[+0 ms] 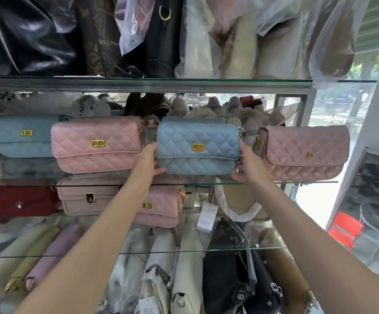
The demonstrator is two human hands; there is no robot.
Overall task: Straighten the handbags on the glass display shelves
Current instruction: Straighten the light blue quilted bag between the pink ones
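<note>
Both arms outstretched; left hand (149, 160), right hand (248, 163) clamp blue quilted handbag (197, 147) ends (upright).

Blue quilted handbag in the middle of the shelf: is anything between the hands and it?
Nothing visible. The left hand and right hand already grip the ends of the blue quilted handbag, between the pink handbag and the dusty-pink handbag.
</note>
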